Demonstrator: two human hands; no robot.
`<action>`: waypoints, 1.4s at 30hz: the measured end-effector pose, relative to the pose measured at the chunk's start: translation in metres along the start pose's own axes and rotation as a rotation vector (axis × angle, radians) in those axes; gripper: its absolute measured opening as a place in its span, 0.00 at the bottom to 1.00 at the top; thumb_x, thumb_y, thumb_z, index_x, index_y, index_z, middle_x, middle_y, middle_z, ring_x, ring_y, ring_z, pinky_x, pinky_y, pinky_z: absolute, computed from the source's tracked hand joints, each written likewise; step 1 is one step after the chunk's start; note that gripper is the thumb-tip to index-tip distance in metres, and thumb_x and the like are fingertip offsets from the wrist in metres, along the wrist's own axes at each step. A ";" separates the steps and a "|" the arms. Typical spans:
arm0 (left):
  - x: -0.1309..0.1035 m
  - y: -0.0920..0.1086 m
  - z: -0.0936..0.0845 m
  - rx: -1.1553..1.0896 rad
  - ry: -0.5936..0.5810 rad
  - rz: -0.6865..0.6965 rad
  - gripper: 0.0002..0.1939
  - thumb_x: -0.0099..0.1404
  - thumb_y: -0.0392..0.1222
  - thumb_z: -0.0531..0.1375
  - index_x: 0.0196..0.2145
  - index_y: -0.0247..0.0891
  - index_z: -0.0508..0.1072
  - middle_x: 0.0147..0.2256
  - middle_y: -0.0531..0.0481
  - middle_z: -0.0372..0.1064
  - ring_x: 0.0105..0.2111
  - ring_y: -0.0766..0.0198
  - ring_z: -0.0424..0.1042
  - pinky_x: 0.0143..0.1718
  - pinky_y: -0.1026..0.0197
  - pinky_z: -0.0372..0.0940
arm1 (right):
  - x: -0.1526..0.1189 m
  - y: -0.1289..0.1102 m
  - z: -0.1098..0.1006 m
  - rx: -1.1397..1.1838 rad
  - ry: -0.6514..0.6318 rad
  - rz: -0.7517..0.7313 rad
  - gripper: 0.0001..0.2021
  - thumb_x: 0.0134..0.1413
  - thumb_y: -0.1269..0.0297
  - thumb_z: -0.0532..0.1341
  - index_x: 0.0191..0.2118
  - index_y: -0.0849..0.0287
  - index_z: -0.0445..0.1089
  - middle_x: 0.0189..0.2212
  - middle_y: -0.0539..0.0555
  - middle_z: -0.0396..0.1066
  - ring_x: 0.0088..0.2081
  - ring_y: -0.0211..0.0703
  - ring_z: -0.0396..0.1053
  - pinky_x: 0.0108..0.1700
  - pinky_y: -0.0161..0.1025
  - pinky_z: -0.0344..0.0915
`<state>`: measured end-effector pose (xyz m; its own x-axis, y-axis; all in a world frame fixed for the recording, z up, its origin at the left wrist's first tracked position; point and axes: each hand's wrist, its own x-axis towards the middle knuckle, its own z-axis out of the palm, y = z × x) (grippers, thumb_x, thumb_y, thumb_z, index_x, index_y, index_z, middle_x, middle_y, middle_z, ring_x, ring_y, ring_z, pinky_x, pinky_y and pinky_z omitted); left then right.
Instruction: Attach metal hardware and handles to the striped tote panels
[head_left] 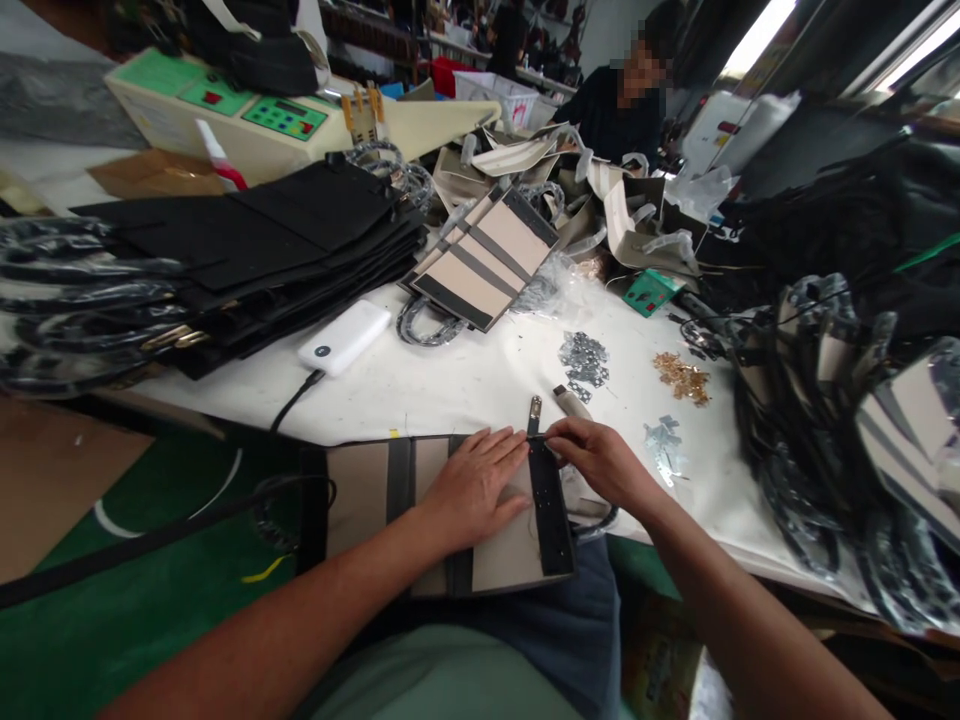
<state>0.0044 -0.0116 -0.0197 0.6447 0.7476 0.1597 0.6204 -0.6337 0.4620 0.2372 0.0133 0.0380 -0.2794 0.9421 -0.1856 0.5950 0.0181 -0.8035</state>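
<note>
A flat beige-and-black bag panel lies partly on the table's front edge and partly over my lap. My left hand rests flat on it, fingers stretched toward its black end strip. At the far end of that strip, the fingertips of my right hand pinch together; what they hold is too small to make out. Just beyond them a narrow black tab with a metal fitting sticks out from the panel. A dark-ended grey piece lies by my right hand. Part of a wrapped handle shows beneath the panel.
Silver metal plates and small gold pieces lie in heaps ahead. A white power bank with a cable lies left, near stacked black panels. More bag pieces crowd the right. A person sits across the table.
</note>
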 end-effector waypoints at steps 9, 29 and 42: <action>0.001 -0.001 0.002 -0.027 0.005 0.004 0.37 0.69 0.56 0.61 0.68 0.36 0.60 0.69 0.40 0.56 0.70 0.50 0.54 0.71 0.45 0.48 | 0.022 -0.003 -0.001 -0.203 -0.171 -0.181 0.09 0.62 0.65 0.59 0.40 0.54 0.77 0.39 0.53 0.76 0.42 0.46 0.72 0.49 0.45 0.69; 0.001 0.000 0.002 -0.028 -0.002 -0.007 0.36 0.69 0.55 0.61 0.67 0.32 0.62 0.69 0.40 0.56 0.69 0.50 0.55 0.71 0.45 0.47 | 0.031 -0.017 -0.002 -0.436 -0.189 -0.022 0.09 0.54 0.68 0.62 0.37 0.51 0.79 0.35 0.49 0.79 0.33 0.41 0.71 0.37 0.38 0.64; 0.001 -0.002 0.004 -0.031 0.027 0.007 0.35 0.68 0.54 0.63 0.67 0.36 0.63 0.68 0.41 0.58 0.69 0.50 0.56 0.70 0.44 0.48 | 0.033 -0.024 -0.006 -0.564 -0.222 -0.006 0.08 0.56 0.67 0.63 0.38 0.48 0.80 0.37 0.46 0.80 0.38 0.41 0.75 0.40 0.37 0.64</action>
<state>0.0055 -0.0104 -0.0245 0.6360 0.7488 0.1864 0.6020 -0.6326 0.4872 0.2177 0.0463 0.0544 -0.3980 0.8503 -0.3443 0.8837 0.2546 -0.3927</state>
